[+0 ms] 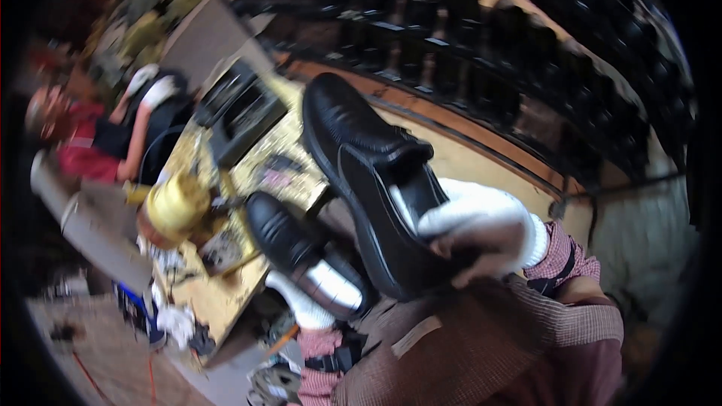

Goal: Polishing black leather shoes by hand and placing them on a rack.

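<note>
Two black slip-on shoes are held up in front of me. My right hand [481, 222], in a white glove, grips the larger-looking black shoe [353, 165] at its heel and opening, toe pointing up and left; part of that hand is blurred. Lower and to the left, my left hand [302, 307], also gloved in white, holds the other black shoe [282, 237] from underneath. White finger shapes lie across that shoe's opening. The two shoes are close side by side, both tilted with their uppers showing.
A cluttered workbench [214, 286] stands to the left, with a yellow container [177, 207] and a dark box-shaped tray [241, 113]. Shelves of black shoes [444, 11] run along the right. Another person [90, 135] in red, wearing white gloves, is at the far left.
</note>
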`<act>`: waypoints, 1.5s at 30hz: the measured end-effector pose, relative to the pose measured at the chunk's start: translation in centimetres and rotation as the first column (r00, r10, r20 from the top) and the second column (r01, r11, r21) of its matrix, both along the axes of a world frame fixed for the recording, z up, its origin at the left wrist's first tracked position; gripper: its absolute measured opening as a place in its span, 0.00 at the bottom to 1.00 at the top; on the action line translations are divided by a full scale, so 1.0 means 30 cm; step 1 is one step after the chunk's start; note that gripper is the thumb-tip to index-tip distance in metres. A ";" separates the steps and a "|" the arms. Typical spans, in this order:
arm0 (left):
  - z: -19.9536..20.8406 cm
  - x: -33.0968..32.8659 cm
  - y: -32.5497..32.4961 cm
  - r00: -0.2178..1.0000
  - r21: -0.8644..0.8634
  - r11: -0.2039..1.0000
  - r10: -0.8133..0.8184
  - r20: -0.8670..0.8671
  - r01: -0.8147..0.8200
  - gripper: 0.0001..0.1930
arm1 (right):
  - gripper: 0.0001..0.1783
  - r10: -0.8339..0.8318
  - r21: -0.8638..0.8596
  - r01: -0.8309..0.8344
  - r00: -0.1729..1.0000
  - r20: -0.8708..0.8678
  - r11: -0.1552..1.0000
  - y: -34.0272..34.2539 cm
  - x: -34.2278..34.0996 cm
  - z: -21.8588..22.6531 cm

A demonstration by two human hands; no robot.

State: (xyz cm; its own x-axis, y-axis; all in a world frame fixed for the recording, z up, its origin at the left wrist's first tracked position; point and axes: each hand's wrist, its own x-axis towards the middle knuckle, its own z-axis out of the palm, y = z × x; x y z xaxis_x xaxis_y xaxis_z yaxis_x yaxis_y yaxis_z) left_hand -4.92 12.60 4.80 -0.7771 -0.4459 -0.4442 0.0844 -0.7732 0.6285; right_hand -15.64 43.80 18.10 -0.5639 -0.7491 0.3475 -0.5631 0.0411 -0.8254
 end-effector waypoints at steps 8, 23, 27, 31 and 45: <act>-0.019 0.028 -0.001 0.888 0.082 0.886 -0.459 0.014 0.457 0.59 | 0.30 -0.840 0.548 0.738 0.531 -0.112 0.394 0.351 0.119 -0.087; 0.047 -0.167 0.116 0.836 -0.072 0.835 -0.548 -0.034 0.545 0.57 | 0.32 -0.665 0.340 0.936 0.312 -0.678 0.093 0.617 -0.141 -0.532; 0.064 -0.253 0.175 0.756 0.005 0.759 -0.648 0.091 0.650 0.53 | 0.48 -0.251 0.263 0.238 0.968 0.016 0.935 0.205 0.021 -0.399; 0.093 -0.308 0.322 0.622 -0.076 0.619 -0.765 0.166 0.781 0.44 | 0.34 -0.133 0.248 0.184 0.969 -0.208 0.951 0.086 0.061 -0.313; 0.006 -0.134 -0.005 0.778 -0.249 0.743 -0.622 0.086 0.622 0.40 | 0.30 -0.611 0.757 0.630 0.673 -0.418 0.176 0.728 -0.059 -0.509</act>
State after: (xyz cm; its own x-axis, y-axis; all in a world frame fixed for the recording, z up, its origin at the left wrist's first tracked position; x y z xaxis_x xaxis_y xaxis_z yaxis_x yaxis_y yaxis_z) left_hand -8.95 12.45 4.98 -0.9222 0.0427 -0.3845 -0.3578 -0.4718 0.8058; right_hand -17.40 65.64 2.82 -0.9861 -0.0554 -0.1566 -0.0319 0.9883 -0.1489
